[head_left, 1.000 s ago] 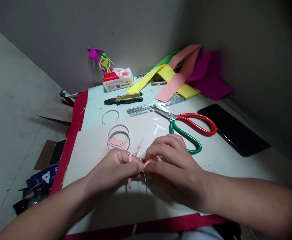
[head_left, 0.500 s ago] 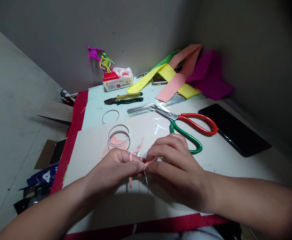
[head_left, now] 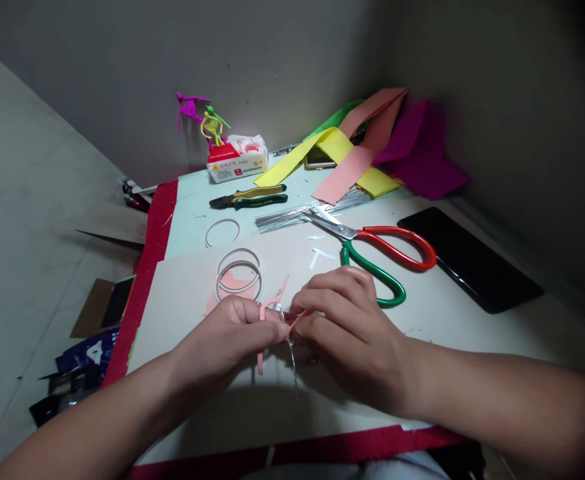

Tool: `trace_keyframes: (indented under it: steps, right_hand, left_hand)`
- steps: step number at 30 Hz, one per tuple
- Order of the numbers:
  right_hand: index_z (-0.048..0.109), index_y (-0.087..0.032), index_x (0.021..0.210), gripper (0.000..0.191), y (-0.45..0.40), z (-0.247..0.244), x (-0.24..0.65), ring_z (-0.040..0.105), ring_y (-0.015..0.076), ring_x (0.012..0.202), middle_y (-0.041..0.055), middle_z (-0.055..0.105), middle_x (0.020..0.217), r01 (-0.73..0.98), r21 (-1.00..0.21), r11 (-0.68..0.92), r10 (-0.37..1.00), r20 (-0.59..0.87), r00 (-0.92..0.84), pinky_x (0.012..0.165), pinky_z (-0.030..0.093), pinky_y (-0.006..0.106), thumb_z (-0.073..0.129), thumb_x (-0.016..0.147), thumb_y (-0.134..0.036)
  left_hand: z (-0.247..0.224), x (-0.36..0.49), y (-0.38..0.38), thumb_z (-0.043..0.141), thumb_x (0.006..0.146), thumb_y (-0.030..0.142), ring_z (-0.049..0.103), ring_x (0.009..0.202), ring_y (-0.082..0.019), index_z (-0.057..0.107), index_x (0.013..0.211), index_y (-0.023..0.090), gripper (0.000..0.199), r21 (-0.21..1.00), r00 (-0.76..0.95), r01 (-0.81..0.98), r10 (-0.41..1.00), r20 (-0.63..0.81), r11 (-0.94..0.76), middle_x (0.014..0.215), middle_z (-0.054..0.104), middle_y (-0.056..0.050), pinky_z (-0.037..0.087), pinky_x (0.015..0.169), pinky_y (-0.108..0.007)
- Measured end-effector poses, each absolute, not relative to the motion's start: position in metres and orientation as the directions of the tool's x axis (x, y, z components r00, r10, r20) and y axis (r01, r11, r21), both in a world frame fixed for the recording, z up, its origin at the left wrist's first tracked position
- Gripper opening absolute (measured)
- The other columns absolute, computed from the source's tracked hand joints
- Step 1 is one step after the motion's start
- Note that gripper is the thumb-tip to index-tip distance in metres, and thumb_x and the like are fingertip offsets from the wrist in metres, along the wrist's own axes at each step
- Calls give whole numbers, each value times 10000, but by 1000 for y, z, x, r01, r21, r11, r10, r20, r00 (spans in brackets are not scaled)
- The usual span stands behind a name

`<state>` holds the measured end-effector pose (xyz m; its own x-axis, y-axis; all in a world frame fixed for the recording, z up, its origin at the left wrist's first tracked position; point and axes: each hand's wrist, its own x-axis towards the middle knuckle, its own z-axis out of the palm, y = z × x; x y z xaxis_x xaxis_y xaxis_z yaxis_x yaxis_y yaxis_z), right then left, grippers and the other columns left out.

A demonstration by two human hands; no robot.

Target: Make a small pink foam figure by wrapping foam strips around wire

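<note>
While the left hand and right hand pinch tight, fingertips meeting, a narrow pink paper strip bends through the grip, its long axis running up and down. A thin twisted silver wire hangs below the fingers, pointing toward the body; red-and-green scissors lie beyond them.

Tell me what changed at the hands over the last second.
The thin wire now reaches lower beneath the hands. The left hand and right hand kept their pinch on the pink paper strip; nothing was let go. The scissors and pliers stayed where they were.
</note>
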<state>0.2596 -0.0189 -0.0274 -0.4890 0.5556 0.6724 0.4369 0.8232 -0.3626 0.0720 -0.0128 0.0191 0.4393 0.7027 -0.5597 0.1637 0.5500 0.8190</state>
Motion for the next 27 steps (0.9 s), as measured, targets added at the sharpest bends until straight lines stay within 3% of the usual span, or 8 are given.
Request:
trace_keyframes:
  steps: [5, 9, 13, 16, 19, 23, 25, 27]
  right_hand:
    - [561, -180, 885, 156, -17, -23, 266, 480, 223, 1027, 41, 633, 1059, 387, -392, 835, 547, 671, -501, 887, 304, 451, 513, 849, -36]
    - [507, -194, 862, 102, -12, -9, 276, 472, 217, 1002, 54, 569, 1036, 272, -621, 735, 665, 578, -474, 887, 341, 432, 494, 861, -92]
    - [472, -212, 872, 69, 3, -4, 285, 536, 189, 922, 61, 555, 1004, 25, -907, 420, 874, 398, -278, 773, 443, 340, 461, 937, -192]
    - [482, -220, 862, 85, 20, -9, 290, 544, 171, 822, 45, 569, 897, -136, -954, 267, 951, 283, -123, 728, 454, 311, 487, 942, -249]
    - [484, -222, 806, 121, 36, -13, 297, 535, 153, 741, 11, 523, 763, -162, -949, 271, 963, 269, 33, 714, 452, 298, 533, 916, -238]
    - [508, -223, 815, 96, 47, -13, 305, 546, 155, 679, -2, 530, 724, -42, -951, 306, 948, 300, 110, 683, 471, 325, 588, 868, -229]
    - [559, -215, 836, 63, 46, -13, 306, 586, 200, 774, 34, 589, 812, 217, -910, 354, 930, 366, 18, 749, 482, 389, 613, 824, -186]
    - [609, -208, 887, 122, 41, -12, 304, 575, 270, 986, 88, 607, 993, 472, -749, 465, 874, 473, -111, 880, 447, 475, 597, 798, -126]
  left_hand:
    - [18, 69, -15, 658, 747, 269, 403, 565, -113, 512, 491, 155, 316, 809, 454, 125, 692, -562, 575, 574, 511, -2, 272, 526, -254]
    - [22, 67, -12, 661, 744, 237, 514, 742, -162, 573, 509, 137, 269, 824, 471, 71, 710, -524, 562, 834, 637, -63, 360, 632, -270]
    - [23, 66, -9, 706, 720, 248, 522, 725, -149, 678, 567, 145, 186, 815, 429, 50, 725, -539, 577, 880, 647, -49, 381, 684, -272]
    - [21, 64, -8, 752, 667, 263, 521, 702, -141, 701, 556, 153, 164, 799, 400, 7, 731, -553, 601, 829, 635, -36, 397, 681, -264]
    - [19, 62, -8, 770, 633, 266, 517, 683, -137, 719, 567, 155, 139, 798, 366, -6, 744, -559, 603, 751, 622, -29, 414, 680, -258]
    - [19, 61, -8, 750, 629, 245, 526, 670, -131, 706, 539, 155, 135, 806, 352, -14, 757, -550, 592, 726, 628, -26, 415, 665, -245]
    - [18, 61, -8, 744, 639, 232, 525, 669, -123, 704, 534, 160, 134, 800, 354, -33, 756, -551, 599, 723, 630, -20, 408, 661, -234]
    - [18, 61, -7, 744, 648, 225, 524, 677, -123, 700, 533, 161, 139, 798, 349, -49, 758, -550, 601, 712, 629, -19, 402, 667, -232]
